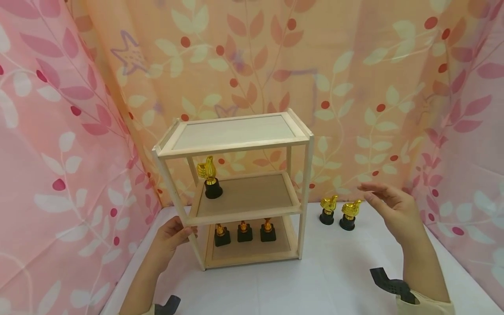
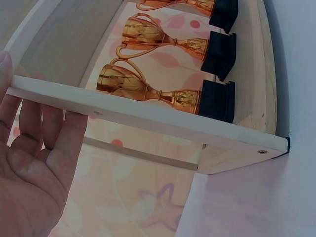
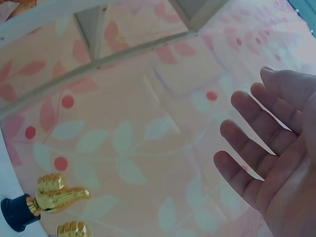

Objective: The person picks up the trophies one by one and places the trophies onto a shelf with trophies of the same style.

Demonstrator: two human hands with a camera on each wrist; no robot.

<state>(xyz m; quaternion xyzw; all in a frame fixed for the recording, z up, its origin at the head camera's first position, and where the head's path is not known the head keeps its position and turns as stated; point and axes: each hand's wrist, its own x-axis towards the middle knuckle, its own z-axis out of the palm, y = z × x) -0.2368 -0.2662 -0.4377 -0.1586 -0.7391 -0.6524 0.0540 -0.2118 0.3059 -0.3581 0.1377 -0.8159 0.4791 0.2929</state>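
Note:
A pale wooden three-tier shelf (image 1: 236, 133) stands on the table. Fingers and thumb of my left hand (image 1: 167, 240) grip its left front post (image 2: 148, 116), about level with the middle tier. One gold thumbs-up trophy (image 1: 212, 180) on a black base stands at the left of that tier. Three gold cup trophies (image 2: 148, 37) with black square bases line the bottom tier; in the head view their tops are partly hidden. My right hand (image 1: 393, 212) hovers with nothing in it, fingers relaxed, right of two thumbs-up trophies (image 1: 327, 211) (image 3: 49, 197) on the table.
The white tabletop (image 1: 287, 288) extends in front and to the right of the shelf. An orange floral curtain (image 1: 354, 87) hangs close behind, with pink floral curtains (image 1: 78, 144) along both sides. Dark straps (image 1: 393, 286) are at both wrists.

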